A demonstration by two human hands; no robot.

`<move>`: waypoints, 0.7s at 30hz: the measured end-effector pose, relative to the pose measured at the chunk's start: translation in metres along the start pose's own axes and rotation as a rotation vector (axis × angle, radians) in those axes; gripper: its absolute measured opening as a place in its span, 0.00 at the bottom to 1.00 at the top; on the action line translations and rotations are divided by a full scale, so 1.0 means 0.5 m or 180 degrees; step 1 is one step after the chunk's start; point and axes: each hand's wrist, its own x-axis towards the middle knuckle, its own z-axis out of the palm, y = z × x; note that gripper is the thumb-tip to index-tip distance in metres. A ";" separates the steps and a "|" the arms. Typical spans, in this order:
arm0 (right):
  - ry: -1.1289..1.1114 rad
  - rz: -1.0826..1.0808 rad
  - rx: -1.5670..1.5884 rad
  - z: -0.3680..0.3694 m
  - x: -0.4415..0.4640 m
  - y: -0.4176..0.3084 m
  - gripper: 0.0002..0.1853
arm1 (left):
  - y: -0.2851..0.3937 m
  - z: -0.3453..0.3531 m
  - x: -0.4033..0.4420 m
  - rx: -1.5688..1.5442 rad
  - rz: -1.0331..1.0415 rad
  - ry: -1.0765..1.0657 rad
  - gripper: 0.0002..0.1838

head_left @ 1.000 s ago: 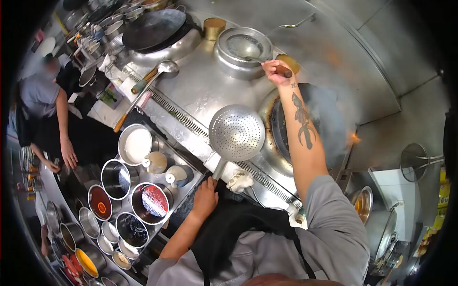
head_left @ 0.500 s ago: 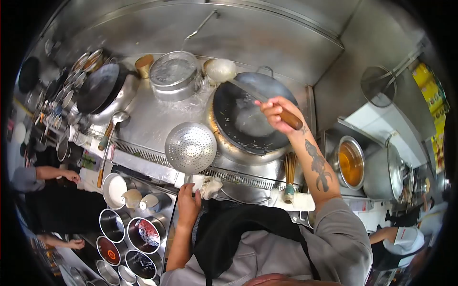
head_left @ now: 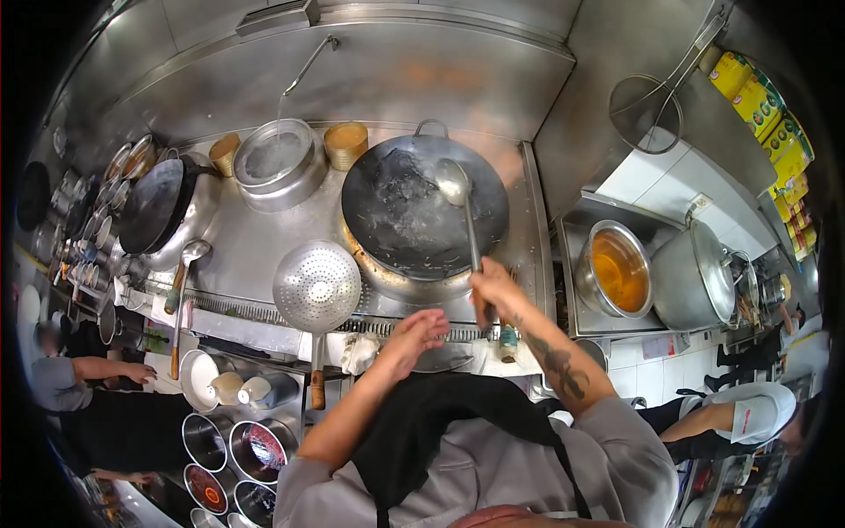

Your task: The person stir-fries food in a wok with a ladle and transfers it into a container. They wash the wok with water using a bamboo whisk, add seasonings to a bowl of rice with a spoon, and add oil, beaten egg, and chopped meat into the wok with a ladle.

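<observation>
My right hand is wrapped round the wooden handle of a ladle. The ladle's bowl rests inside a large black wok, over steaming, bubbling liquid. In front of the wok my left hand holds nothing, its fingers stretched out and slightly apart. Left of that hand lies a perforated skimmer, its wooden-ended handle pointing towards me. A crumpled white cloth sits between the skimmer handle and my left hand. Just below my right hand is a bamboo wok brush, partly covered.
A metal pot under a running tap stands behind the skimmer. At right are a bowl of orange liquid and a lidded pot. Sauce containers stand lower left. Co-workers are at both sides.
My right hand has brought the ladle from beyond the wok's upper left down into the wok. My left hand has let go of the skimmer handle and moved right. The view has shifted.
</observation>
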 end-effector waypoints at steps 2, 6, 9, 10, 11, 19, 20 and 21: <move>-0.0302 -0.0035 0.0366 0.041 -0.048 0.031 0.12 | 0.006 0.013 0.031 -0.0625 -0.0380 -0.0405 0.21; -0.1657 0.0579 0.0658 0.043 -0.157 -0.045 0.18 | 0.055 0.047 0.015 -0.1023 -0.0511 -0.0563 0.28; -0.1742 0.0732 0.0371 -0.046 -0.158 -0.011 0.18 | 0.110 0.020 -0.037 -0.0960 -0.0517 -0.0189 0.29; -0.1248 0.0806 -0.0091 -0.079 -0.136 0.034 0.18 | 0.131 0.003 -0.067 -0.0765 -0.0531 -0.0019 0.30; -0.0763 0.0407 -0.1570 -0.125 -0.097 0.125 0.20 | 0.128 -0.058 -0.072 -0.0817 -0.0872 0.0254 0.23; 0.0337 0.0796 -0.3200 -0.183 -0.055 0.436 0.25 | 0.148 -0.187 -0.059 0.4620 0.0528 0.0840 0.27; 0.0347 0.0792 -0.2330 -0.201 -0.060 0.436 0.24 | 0.130 -0.216 -0.043 0.5369 0.0847 0.1129 0.29; 0.0354 0.0765 -0.1464 -0.223 -0.059 0.441 0.22 | 0.128 -0.234 -0.032 0.6108 0.1196 0.1436 0.32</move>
